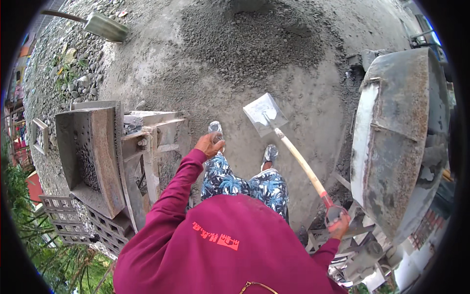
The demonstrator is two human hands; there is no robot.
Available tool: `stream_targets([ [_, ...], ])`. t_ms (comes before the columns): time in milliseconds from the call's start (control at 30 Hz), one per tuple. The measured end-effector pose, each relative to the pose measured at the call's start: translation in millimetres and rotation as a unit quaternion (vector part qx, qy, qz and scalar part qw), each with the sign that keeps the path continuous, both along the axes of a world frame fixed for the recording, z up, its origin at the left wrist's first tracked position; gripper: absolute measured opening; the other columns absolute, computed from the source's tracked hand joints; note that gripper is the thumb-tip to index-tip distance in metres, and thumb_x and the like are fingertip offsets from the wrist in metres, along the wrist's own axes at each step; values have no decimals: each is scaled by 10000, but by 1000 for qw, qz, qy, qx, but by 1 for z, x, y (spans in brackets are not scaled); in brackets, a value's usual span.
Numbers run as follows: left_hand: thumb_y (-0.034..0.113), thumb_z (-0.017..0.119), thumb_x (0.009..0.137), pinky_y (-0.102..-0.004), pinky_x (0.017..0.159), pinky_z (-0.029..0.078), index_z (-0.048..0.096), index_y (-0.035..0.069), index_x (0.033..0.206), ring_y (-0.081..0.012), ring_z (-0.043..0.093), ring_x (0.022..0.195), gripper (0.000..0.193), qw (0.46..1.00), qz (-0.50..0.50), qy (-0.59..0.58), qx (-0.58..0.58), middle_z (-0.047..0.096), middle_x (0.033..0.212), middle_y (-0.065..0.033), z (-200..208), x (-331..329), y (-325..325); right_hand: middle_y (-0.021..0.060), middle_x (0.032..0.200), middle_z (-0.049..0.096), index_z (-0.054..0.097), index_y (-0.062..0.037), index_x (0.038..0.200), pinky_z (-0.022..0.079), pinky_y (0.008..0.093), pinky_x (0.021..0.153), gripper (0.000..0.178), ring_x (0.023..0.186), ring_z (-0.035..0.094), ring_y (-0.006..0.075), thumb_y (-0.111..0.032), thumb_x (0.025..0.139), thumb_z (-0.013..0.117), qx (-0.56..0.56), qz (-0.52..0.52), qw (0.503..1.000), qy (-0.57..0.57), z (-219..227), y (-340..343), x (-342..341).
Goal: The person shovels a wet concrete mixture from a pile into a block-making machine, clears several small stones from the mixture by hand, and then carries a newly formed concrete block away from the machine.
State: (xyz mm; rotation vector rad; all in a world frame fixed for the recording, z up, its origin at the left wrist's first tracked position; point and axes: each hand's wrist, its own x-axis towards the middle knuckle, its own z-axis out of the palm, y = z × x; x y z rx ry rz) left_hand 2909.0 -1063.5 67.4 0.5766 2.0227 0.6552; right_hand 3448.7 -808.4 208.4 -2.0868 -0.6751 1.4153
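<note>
My right hand (339, 225) is wrapped round the red D-shaped grip of a shovel (304, 165). Its pale wooden shaft runs forward and left to a square metal blade, whitened with dust, low over the grey ground in front of my right foot. My left hand (210, 145) hangs over my left foot, well apart from the shovel. Its fingers are loosely curled with a gap between them, and I see nothing in them.
Ahead lies a heap of dark grey gravel mix (264, 44). A rusty metal hopper (93, 157) on a frame stands at left, beside hollow blocks (63, 218). A large curved metal drum (396, 142) is at right. A metal cylinder (105, 27) with a rod lies on stones at far left.
</note>
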Motion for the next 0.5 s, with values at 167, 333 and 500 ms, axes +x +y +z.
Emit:
stream_targets([
  [167, 378, 581, 789, -418, 713, 480, 646, 23, 839, -355, 628, 730, 364, 994, -100, 0, -43, 642, 764, -205, -47, 139, 72, -14, 579, 446, 539, -153, 902, 377, 262, 336, 153, 415, 411, 104, -258, 800, 584, -37, -48, 997, 41, -106, -71, 27],
  [333, 605, 557, 768, -396, 505, 501, 615, -25, 877, -239, 630, 631, 641, 939, 60, -257, -221, 640, 723, -136, -82, 232, 189, -1, 545, 431, 498, -140, 819, 398, 299, 403, 138, 437, 439, 152, -244, 811, 589, -82, -96, 975, 186, -156, -35, -113],
  [500, 487, 643, 767, -358, 426, 485, 569, -20, 876, -215, 596, 508, 524, 811, 417, -407, -58, 612, 670, -121, -144, 277, 247, 31, 542, 432, 451, -23, 1206, 428, 290, 445, 465, 422, 439, 161, -196, 794, 581, -113, -135, 933, 313, -153, -9, -164],
])
